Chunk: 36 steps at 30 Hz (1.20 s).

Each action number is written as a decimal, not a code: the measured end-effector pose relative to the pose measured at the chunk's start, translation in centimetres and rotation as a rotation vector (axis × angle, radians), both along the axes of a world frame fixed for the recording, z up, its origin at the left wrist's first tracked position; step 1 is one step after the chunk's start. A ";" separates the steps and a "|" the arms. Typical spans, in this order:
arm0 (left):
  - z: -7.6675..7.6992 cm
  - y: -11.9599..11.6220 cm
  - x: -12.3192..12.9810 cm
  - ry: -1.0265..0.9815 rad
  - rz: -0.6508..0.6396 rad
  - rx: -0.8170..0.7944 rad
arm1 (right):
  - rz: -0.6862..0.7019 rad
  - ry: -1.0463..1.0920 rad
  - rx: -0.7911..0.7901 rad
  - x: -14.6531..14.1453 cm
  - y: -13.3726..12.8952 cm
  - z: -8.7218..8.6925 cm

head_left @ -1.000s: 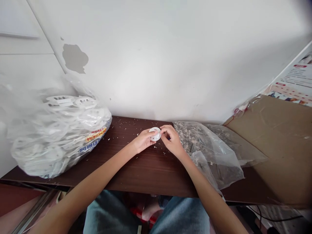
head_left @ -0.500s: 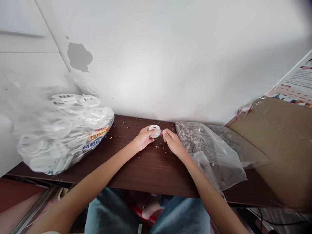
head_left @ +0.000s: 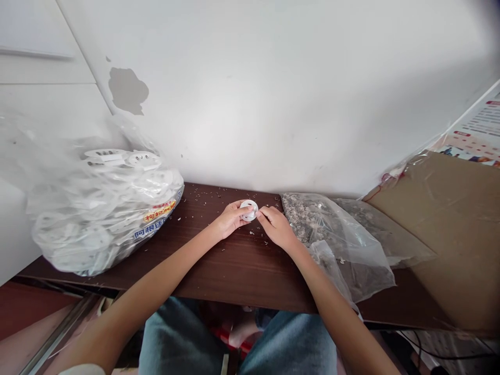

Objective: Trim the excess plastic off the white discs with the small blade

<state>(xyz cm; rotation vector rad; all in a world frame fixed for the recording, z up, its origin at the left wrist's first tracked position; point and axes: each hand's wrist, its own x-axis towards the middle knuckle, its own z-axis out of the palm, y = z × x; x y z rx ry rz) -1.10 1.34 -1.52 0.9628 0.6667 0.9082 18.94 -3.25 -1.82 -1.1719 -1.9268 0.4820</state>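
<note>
My left hand [head_left: 229, 220] is closed on a round white plastic disc [head_left: 249, 210] with small slots in it, held above the dark brown table [head_left: 234, 271]. The thumb lies across the disc's face. At the disc's right edge, my right hand [head_left: 275, 226] is closed in a pinch, its fingertips touching or nearly touching the rim. What sits between those fingertips is too small to make out. Just right of my right hand lies a clear plastic bag [head_left: 308, 213] of small greyish pieces.
To the left stands a big clear bag [head_left: 105, 219] full of white slotted plastic parts. Tiny white scraps [head_left: 252, 233] are scattered over the tabletop. A cardboard box [head_left: 457, 234] stands at the right, and a white wall [head_left: 250, 104] rises behind the table.
My right hand has moved slightly left, bringing its pinched fingertips up to the disc's edge. The disc stays in my left hand, turned a little.
</note>
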 end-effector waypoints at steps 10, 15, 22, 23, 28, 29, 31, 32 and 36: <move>0.0 0.0 -0.1 0.027 -0.013 0.021 | -0.058 -0.124 0.054 0.1 -0.1 -0.3; 0.0 0.1 -0.2 0.038 -0.022 0.034 | -0.053 -0.134 0.040 0.0 0.0 -0.6; 0.1 0.0 -0.3 0.062 -0.040 0.053 | 0.019 -0.026 0.011 -0.1 0.1 -0.7; 0.1 0.0 -0.4 0.066 -0.044 0.063 | 0.028 -0.014 0.005 0.0 0.2 -0.7; -0.4 0.0 -0.6 0.078 -0.058 0.119 | 0.059 -0.004 -0.018 0.2 0.5 -0.9; -0.5 0.0 -0.6 0.083 -0.054 0.131 | 0.055 -0.011 -0.023 0.2 0.5 -1.0; -0.8 0.1 -0.7 0.100 -0.046 0.167 | 0.040 -0.034 -0.040 0.3 0.5 -1.1; -0.8 0.1 -0.7 0.110 -0.042 0.191 | 0.032 -0.048 -0.052 0.3 0.5 -1.1; -0.8 -0.1 -0.6 0.148 0.000 0.306 | 0.009 -0.077 -0.088 0.3 0.3 -1.1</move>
